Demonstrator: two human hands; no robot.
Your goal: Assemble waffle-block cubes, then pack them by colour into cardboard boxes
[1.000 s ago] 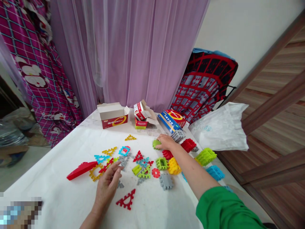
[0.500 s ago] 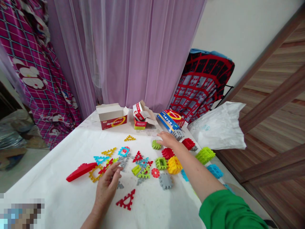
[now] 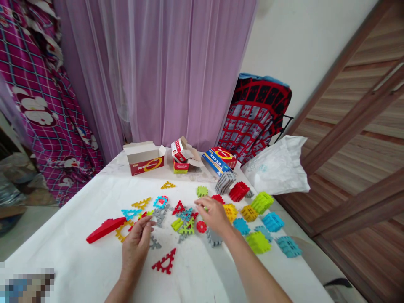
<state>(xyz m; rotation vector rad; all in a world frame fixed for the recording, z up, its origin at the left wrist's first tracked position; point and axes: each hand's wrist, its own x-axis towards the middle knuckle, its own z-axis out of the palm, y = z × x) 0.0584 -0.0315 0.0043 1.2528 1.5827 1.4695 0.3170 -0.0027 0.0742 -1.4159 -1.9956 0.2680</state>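
Observation:
My left hand [image 3: 136, 237] rests low over the table, its fingers loosely bent and apart, holding nothing I can see. By its fingertips lie a yellow notched square frame [image 3: 120, 233], a red notched piece [image 3: 142, 215] and grey notched pieces [image 3: 160, 214]. My right hand [image 3: 215, 215] hovers over the stacked blocks, thumb and fingers apart and pointing left. A bit of green plastic [image 3: 205, 208] shows between them; the hand covers the rest. Close by are a red flower-shaped disc [image 3: 201, 227], a green notched piece [image 3: 202, 191] and a grey stack [image 3: 213, 238].
Yellow, blue, green and red notched stacks [image 3: 239, 191] stand on the right side of the white table [image 3: 78, 269]. Opened cartons [image 3: 147, 165] and a blue box [image 3: 217, 163] line the back. A white bag [image 3: 277, 166] lies at the right edge. A red triangle [image 3: 165, 261] lies in front.
My right hand has drawn back towards me, from beside the far green piece to above the nearer stacks. My left hand is nearly in the same place. The view has turned slightly right.

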